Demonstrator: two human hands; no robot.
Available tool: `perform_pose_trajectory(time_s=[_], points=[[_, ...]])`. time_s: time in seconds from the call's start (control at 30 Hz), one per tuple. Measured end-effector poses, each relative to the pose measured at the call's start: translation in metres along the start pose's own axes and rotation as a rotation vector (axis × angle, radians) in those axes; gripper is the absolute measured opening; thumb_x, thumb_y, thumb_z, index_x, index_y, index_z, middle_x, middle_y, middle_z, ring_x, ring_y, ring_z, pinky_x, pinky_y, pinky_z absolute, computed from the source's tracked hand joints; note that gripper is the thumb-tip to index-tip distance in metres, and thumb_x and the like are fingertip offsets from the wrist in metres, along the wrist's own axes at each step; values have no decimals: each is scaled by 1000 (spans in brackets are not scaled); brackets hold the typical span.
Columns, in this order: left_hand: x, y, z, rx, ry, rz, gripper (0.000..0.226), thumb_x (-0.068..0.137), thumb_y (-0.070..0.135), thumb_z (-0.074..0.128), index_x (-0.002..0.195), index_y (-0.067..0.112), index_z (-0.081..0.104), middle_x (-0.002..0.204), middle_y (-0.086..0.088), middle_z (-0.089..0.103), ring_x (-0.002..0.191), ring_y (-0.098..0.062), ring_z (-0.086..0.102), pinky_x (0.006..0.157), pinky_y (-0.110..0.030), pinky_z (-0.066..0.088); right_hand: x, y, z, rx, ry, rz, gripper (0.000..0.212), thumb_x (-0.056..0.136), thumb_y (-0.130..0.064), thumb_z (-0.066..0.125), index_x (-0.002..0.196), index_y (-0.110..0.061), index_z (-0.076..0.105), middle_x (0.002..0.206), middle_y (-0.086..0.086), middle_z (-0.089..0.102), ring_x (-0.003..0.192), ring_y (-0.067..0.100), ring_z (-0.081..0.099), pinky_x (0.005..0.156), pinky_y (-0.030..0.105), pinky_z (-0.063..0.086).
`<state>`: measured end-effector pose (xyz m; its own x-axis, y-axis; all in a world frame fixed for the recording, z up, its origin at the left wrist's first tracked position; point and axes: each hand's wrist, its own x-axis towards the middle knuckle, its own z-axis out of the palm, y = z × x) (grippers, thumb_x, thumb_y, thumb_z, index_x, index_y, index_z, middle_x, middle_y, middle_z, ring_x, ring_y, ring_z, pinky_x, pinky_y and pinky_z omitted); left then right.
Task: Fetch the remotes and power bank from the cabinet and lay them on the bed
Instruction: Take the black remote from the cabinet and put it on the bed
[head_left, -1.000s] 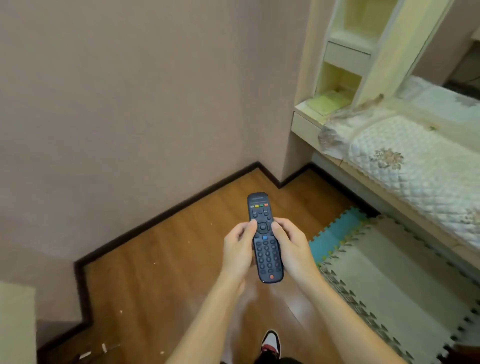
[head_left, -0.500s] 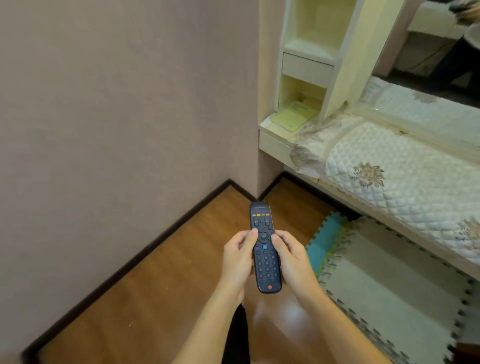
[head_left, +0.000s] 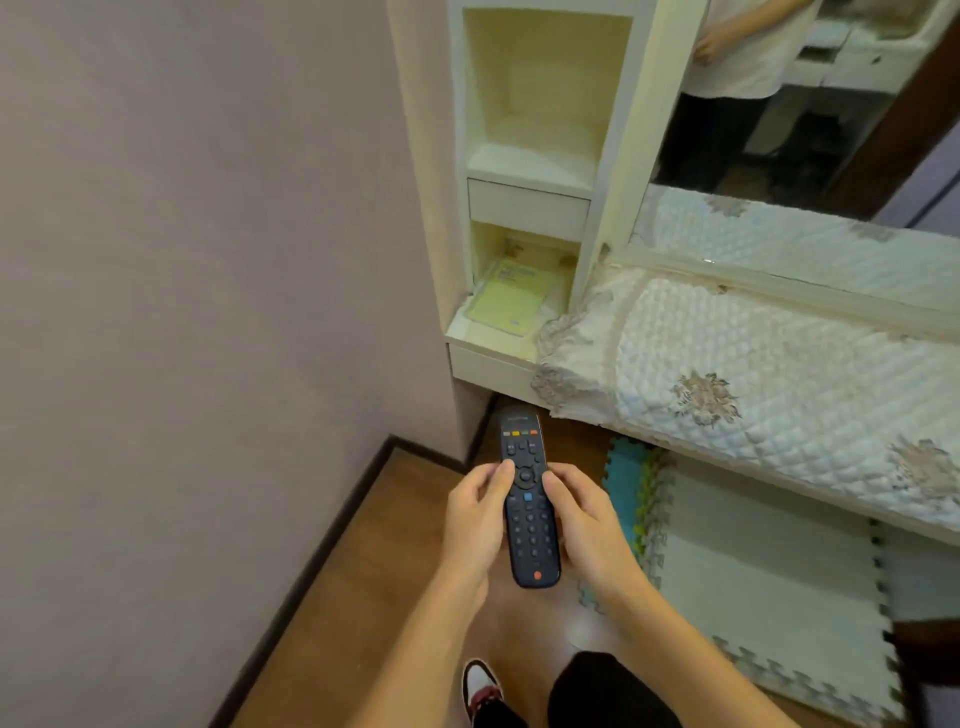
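Both my hands grip the slim black plastic remote (head_left: 529, 512): left hand (head_left: 475, 525) and right hand (head_left: 587, 525) curled round its sides. Quilted bed (head_left: 753, 374) far right, w/ glossy wood floor (head_left: 363, 597) below.

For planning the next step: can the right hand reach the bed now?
Likely yes: nothing stands between the right hand and the bed; it grips the remote with the left hand.

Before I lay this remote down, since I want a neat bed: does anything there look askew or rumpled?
Only the quilted cover: its corner beside the shelf unit is bunched and droops over the bed's edge; the rest lies flat. The left hand and right hand grip the remote.
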<state>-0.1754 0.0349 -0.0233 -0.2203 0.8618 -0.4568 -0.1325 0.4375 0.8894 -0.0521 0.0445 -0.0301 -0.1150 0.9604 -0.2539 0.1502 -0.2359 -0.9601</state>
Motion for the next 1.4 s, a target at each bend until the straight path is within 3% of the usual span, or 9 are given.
perform_pose_trajectory(time_s=[0.23, 0.3, 0.43, 0.53, 0.73, 0.93, 1.13, 1.3, 1.4], points=[[64, 19, 26, 93, -136, 8, 20, 101, 29, 55, 105, 15, 70, 99, -2, 74, 86, -8, 70, 66, -17, 53, 48, 1, -14, 63, 151, 41, 21, 103, -24, 47, 106, -27, 68, 97, -4, 73, 90, 11, 69, 79, 28, 54], [86, 24, 39, 118, -170, 8, 20, 101, 29, 56, 104, 16, 71, 98, -1, 75, 86, -8, 70, 67, -17, 53, 68, 2, -23, 72, 192, 41, 21, 103, -23, 47, 105, -27, 68, 94, -6, 73, 87, 7, 68, 77, 22, 52], [131, 38, 70, 140, -212, -21, 22, 101, 30, 56, 104, 14, 71, 100, -5, 75, 93, -18, 70, 79, -32, 55, 115, 4, -45, 98, 242, 60, 21, 102, -24, 48, 106, -27, 68, 93, -10, 73, 86, 4, 68, 74, 19, 50], [167, 49, 100, 162, -235, -46, 20, 100, 30, 57, 102, 15, 72, 97, -4, 75, 90, -16, 70, 78, -32, 54, 151, 6, -69, 131, 260, 87, 21, 103, -26, 48, 106, -26, 68, 97, -6, 73, 87, 6, 68, 75, 21, 50], [238, 70, 176, 208, -270, -133, 18, 99, 28, 60, 104, 17, 73, 103, -10, 76, 100, -29, 71, 92, -50, 54, 225, 8, -135, 138, 273, 153, 19, 103, -27, 46, 105, -24, 65, 94, -1, 72, 83, 12, 70, 76, 36, 55], [294, 70, 230, 281, -324, -194, 19, 100, 28, 58, 104, 19, 74, 104, -12, 76, 103, -38, 70, 93, -58, 52, 281, 19, -188, 70, 260, 203, 19, 104, -29, 44, 109, -23, 61, 96, -3, 71, 78, -1, 66, 64, 11, 46], [325, 61, 251, 303, -315, -283, 21, 102, 17, 55, 113, 11, 72, 109, -16, 74, 104, -34, 70, 91, -56, 56, 316, 43, -211, -18, 202, 296, 18, 104, -30, 43, 107, -26, 60, 95, -2, 72, 85, 14, 68, 76, 32, 52], [352, 52, 259, 341, -299, -283, 23, 101, 12, 55, 117, 6, 71, 107, -14, 75, 98, -27, 72, 80, -39, 59, 338, 58, -216, -91, 172, 333, 19, 104, -31, 40, 110, -27, 58, 90, -2, 70, 61, -5, 60, 58, 22, 40], [367, 45, 264, 333, -269, -310, 23, 100, 11, 57, 117, 4, 70, 107, -14, 75, 96, -26, 72, 84, -43, 59, 349, 65, -215, -107, 185, 355, 20, 104, -31, 39, 111, -27, 57, 88, -5, 69, 61, -2, 59, 57, 24, 39]])
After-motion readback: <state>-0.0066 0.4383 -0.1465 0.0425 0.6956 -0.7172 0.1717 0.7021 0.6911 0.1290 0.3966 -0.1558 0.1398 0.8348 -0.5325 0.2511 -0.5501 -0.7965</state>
